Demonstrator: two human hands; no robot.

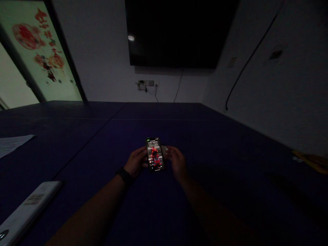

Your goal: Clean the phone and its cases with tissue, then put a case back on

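A smartphone (154, 153) with a lit screen reads 16:36 over a red figure picture. Its left edge is gripped by my left hand (134, 162), which has a dark watch or band (124, 174) on the wrist. My right hand (177, 164) is at the phone's right side, thumb and fingers pinched on a small pale flat piece (164, 150). That piece lies against or just behind the phone's right edge; what it is, I cannot make out. Both hands are over the dark blue tabletop (164, 212).
A white long device (33, 205) rests at the lower left, near paper sheets (15, 143). On the right are a yellow item (311, 161) and a dark object. Beyond the table, a large screen (179, 34) hangs above wall sockets (147, 83). The room is dim.
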